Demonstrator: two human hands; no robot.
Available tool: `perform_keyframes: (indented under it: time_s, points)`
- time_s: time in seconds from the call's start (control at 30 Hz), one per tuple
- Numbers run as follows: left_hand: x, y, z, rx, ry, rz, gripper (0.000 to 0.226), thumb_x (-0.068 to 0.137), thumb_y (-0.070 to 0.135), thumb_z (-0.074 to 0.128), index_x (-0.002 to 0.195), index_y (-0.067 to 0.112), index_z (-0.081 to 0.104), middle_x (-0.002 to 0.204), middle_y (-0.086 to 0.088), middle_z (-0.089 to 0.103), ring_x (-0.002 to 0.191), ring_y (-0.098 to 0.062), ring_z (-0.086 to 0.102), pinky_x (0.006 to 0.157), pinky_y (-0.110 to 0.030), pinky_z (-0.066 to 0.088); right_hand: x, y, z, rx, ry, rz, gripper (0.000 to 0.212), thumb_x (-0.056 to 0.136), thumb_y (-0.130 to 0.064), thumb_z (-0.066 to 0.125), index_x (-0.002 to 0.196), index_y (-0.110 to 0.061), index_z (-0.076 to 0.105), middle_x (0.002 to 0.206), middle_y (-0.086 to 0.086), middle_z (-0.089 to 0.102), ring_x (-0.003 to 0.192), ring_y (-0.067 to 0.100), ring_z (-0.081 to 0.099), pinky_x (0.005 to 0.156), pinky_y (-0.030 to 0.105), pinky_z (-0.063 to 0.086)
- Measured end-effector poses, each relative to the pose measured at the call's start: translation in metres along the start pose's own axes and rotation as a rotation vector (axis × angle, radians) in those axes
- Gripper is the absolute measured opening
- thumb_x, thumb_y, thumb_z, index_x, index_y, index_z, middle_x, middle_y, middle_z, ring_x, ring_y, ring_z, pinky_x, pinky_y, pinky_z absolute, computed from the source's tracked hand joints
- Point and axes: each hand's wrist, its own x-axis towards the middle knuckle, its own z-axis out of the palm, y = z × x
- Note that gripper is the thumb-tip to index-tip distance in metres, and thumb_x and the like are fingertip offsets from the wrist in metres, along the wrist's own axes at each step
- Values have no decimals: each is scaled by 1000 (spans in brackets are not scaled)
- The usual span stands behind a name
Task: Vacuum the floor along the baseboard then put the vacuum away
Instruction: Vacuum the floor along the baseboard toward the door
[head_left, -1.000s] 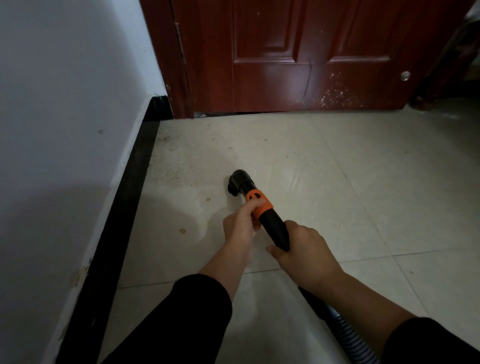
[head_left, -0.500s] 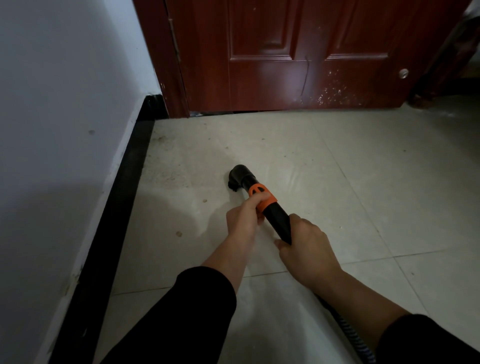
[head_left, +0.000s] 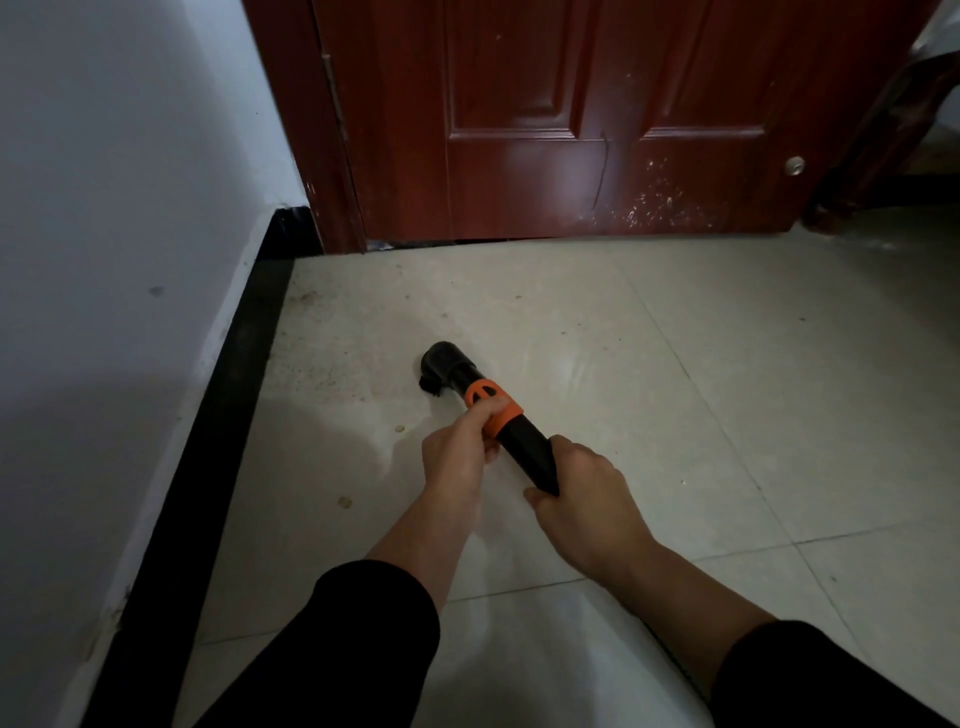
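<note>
the vacuum wand (head_left: 524, 452) sits low over the tiled floor (head_left: 701, 395), to the right of the black baseboard (head_left: 208, 441) and apart from it, with a strip of dusty tile between them. its black nozzle (head_left: 447, 366) is the end pointing toward the baseboard's far corner, tipped down with its mouth at the floor; whether it touches the tile i cannot tell. an orange collar (head_left: 493, 408) rings the wand just behind the nozzle.

the left hand (head_left: 457, 457) grasps the wand at that collar, fingers curled over the orange band from the baseboard side. the right hand (head_left: 587, 509) is wrapped round the black tube farther from the baseboard, and it hides the rest of the wand. both forearms are bare, with black sleeves (head_left: 363, 649) above them.

two pale crumbs lie between the baseboard and the left hand, one (head_left: 400, 428) nearer the nozzle and one (head_left: 344, 502) nearer the forearm. the tile near the baseboard's far end is speckled with dark grit (head_left: 322, 364).

the baseboard runs along the foot of a white wall (head_left: 104, 260) and ends at a red-brown door (head_left: 571, 130). the door's lower part is scratched and flecked white, with a small silver knob (head_left: 794, 166) low on the side farthest from the baseboard.
</note>
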Motion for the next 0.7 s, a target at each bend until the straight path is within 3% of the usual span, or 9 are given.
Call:
perform_keyframes:
  time_s: [0.27, 0.43, 0.7]
  points:
    - [-3, 5, -3, -68, 30, 4, 19, 74, 19, 79, 82, 9, 66, 92, -11, 71, 89, -19, 68, 88, -30, 54, 5, -4, 5, 23, -10, -9, 23, 90, -23, 62, 110, -14, 52, 90, -3, 52, 73, 11, 47, 51, 12, 27]
    - [-8, 7, -7, -82, 73, 13, 17, 74, 17, 80, 76, 8, 65, 83, -8, 68, 79, -16, 66, 73, -25, 54, 3, -10, 7, 40, -34, -12, 23, 89, -23, 63, 108, -13, 54, 92, 0, 56, 78, 16, 53, 55, 19, 33]
    - [-14, 15, -24, -76, 140, 27, 18, 72, 17, 80, 71, 11, 63, 75, -5, 67, 74, -15, 65, 71, -27, 51, -1, -22, 13, 78, -67, -46, 20, 88, -22, 64, 104, -15, 55, 90, 0, 57, 75, 14, 53, 54, 16, 33]
